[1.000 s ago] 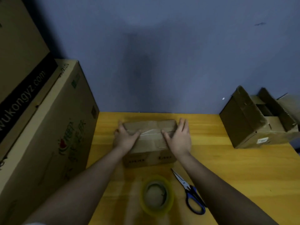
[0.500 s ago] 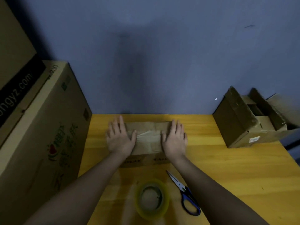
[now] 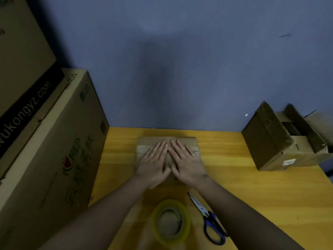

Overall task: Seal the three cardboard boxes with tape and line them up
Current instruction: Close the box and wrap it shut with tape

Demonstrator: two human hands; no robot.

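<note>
At frame centre, the small cardboard box (image 3: 167,150) sits on the yellow table (image 3: 261,192), with the left hand (image 3: 154,164) and right hand (image 3: 187,164) side by side on its lid, fingers straight and flat, gripping nothing. To bond what appears to be a tape strip in this dim view, press firmly outward from the seam. The tape roll (image 3: 171,221) and scissors (image 3: 209,219) lie at lower centre; an open box (image 3: 281,141) waits at right.

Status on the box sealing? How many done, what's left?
Done: the small box is closed, with a tape strip across its top. In hand: left hand and right hand press flat on it. Left: the open box at right still has its flaps up; tape roll and scissors lie idle. No third small box or line-up is visible.
</note>
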